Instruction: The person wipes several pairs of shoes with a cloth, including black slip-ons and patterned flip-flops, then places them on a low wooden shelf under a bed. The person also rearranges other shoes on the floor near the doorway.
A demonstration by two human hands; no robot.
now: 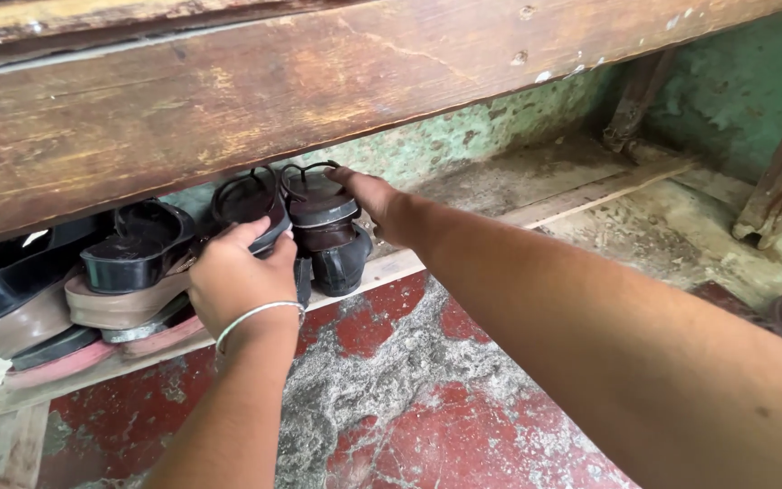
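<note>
Black thong sandal (248,204) stands tilted on its edge, gripped by the left hand (233,272); the right hand (368,192) apparently pinches its twin (317,197) just beside, under the wooden bench (228,91).

Left hand (233,276) grips black sandal (248,204); right hand (368,192) touches brown sandal (319,201).

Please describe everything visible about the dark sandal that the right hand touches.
The dark sandal is a brown-black thong type with thin looped straps and a smooth, leather-like sole. It lies flat on top of other dark shoes, under the worn wooden bench, beside a similar sandal held by the left hand. The right hand grips its right edge with the fingertips.
</note>
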